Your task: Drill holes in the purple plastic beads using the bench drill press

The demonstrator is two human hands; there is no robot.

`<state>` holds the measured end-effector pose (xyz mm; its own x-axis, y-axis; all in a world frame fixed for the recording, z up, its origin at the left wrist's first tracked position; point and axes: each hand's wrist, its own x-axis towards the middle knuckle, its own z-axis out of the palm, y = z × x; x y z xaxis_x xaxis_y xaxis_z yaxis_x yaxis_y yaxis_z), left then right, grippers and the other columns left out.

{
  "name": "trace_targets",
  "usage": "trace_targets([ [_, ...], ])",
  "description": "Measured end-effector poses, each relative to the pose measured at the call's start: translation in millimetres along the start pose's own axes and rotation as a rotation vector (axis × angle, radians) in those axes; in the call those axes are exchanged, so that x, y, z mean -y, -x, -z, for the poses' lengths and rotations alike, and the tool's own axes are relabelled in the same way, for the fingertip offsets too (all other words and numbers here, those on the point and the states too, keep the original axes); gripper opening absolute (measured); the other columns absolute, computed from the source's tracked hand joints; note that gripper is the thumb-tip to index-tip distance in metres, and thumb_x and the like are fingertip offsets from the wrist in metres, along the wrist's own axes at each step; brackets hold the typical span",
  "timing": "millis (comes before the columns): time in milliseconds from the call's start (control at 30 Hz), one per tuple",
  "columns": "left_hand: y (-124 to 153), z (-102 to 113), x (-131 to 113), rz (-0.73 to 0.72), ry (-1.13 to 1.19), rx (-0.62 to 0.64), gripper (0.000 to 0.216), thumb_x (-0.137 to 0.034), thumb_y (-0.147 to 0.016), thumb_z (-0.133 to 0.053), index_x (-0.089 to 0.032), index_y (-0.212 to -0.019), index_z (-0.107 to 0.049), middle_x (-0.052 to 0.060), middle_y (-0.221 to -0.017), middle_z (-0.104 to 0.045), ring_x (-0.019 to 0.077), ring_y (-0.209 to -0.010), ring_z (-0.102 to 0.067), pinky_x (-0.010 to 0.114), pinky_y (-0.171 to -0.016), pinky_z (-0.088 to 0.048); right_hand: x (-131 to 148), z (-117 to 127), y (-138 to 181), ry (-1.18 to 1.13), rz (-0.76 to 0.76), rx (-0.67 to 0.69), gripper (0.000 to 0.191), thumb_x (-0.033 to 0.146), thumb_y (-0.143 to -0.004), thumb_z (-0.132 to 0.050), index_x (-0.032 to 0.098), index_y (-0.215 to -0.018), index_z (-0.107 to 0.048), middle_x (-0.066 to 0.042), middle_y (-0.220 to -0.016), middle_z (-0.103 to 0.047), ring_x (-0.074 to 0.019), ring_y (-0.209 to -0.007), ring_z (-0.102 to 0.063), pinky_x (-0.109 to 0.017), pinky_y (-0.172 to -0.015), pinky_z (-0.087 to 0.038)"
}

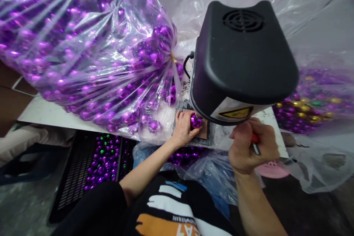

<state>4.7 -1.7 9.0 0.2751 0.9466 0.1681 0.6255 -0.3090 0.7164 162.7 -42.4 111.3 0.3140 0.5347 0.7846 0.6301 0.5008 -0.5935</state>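
My left hand (183, 128) grips a shiny purple ball (196, 121) and holds it on a small brown pad (205, 131) under the head of a black machine (243, 59). My right hand (253, 146) is closed round a tool with a red and metal handle (254, 143), just under the machine's front edge. A yellow warning label (237, 112) shows on the machine's underside.
A large clear plastic bag full of purple balls (83, 51) lies on the white table (41, 112) to the left. More purple, gold and green balls (306, 107) sit in plastic to the right. A black crate with purple and green balls (102, 158) stands below.
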Motion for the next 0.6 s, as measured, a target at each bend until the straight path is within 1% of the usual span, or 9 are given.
trace_targets([
  [67, 0.1, -0.1, 0.3, -0.011, 0.007, -0.003, 0.04, -0.024, -0.085, -0.078, -0.023, -0.121, -0.06, 0.01, -0.122, -0.072, 0.031, -0.122, -0.063, 0.06, -0.121, -0.038, -4.6, -0.3, 2.5, 0.024, 0.051, -0.003, 0.009, 0.013, -0.091, -0.06, 0.02, -0.092, -0.067, 0.001, -0.072, -0.059, -0.0143, -0.077, -0.065, -0.033, -0.074, -0.053],
  [133, 0.3, -0.8, 1.0, -0.017, 0.008, -0.009, 0.04, -0.024, -0.085, -0.078, -0.023, -0.121, -0.061, 0.01, -0.122, -0.072, 0.0309, -0.122, -0.063, 0.06, -0.124, -0.034, -8.2, 0.0, 4.3, 0.023, 0.075, -0.004, 0.01, 0.014, -0.09, -0.06, 0.02, -0.094, -0.068, 0.001, -0.075, -0.061, -0.0145, -0.082, -0.066, -0.034, -0.078, -0.054],
  [233, 0.5, -1.9, 2.0, -0.017, 0.001, -0.018, 0.042, -0.024, -0.085, -0.079, -0.023, -0.123, -0.06, 0.009, -0.122, -0.072, 0.0309, -0.122, -0.063, 0.062, -0.127, -0.029, -11.4, -0.8, 4.7, 0.005, 0.103, 0.006, 0.009, 0.016, -0.091, -0.059, 0.019, -0.084, -0.065, 0.001, -0.069, -0.058, -0.0137, -0.076, -0.064, -0.035, -0.078, -0.054],
  [300, 0.6, -2.3, 2.3, -0.018, -0.003, -0.016, 0.043, -0.024, -0.085, -0.078, -0.023, -0.124, -0.06, 0.009, -0.123, -0.071, 0.0309, -0.122, -0.063, 0.062, -0.128, -0.027, -12.0, -2.4, 3.7, -0.015, 0.101, 0.012, 0.017, 0.018, -0.091, -0.058, 0.018, -0.075, -0.06, 0.002, -0.063, -0.052, -0.0131, -0.07, -0.06, -0.034, -0.075, -0.053],
  [367, 0.7, -2.4, 2.2, -0.018, -0.004, -0.01, 0.042, -0.024, -0.085, -0.078, -0.022, -0.123, -0.06, 0.009, -0.124, -0.071, 0.0311, -0.123, -0.062, 0.061, -0.128, -0.027, -11.8, -4.1, 3.2, -0.025, 0.091, 0.005, 0.022, 0.02, -0.092, -0.057, 0.018, -0.07, -0.056, 0.002, -0.059, -0.049, -0.0131, -0.066, -0.058, -0.034, -0.071, -0.052],
  [500, 0.7, -2.9, 2.8, -0.012, -0.009, 0.0, 0.041, -0.025, -0.085, -0.078, -0.023, -0.122, -0.061, 0.01, -0.124, -0.071, 0.0312, -0.122, -0.062, 0.061, -0.128, -0.028, -13.8, -5.8, 7.1, 0.007, 0.085, -0.009, 0.021, 0.024, -0.092, -0.056, 0.02, -0.072, -0.056, 0.001, -0.059, -0.05, -0.0141, -0.064, -0.056, -0.036, -0.069, -0.051],
  [600, 0.4, -4.1, 3.8, -0.003, -0.011, 0.009, 0.043, -0.025, -0.085, -0.078, -0.024, -0.124, -0.06, 0.01, -0.125, -0.071, 0.0317, -0.124, -0.062, 0.061, -0.126, -0.031, -22.8, -6.5, 14.1, 0.075, 0.111, -0.006, 0.02, 0.028, -0.093, -0.054, 0.022, -0.074, -0.057, 0.001, -0.061, -0.052, -0.0144, -0.064, -0.055, -0.038, -0.07, -0.053],
])
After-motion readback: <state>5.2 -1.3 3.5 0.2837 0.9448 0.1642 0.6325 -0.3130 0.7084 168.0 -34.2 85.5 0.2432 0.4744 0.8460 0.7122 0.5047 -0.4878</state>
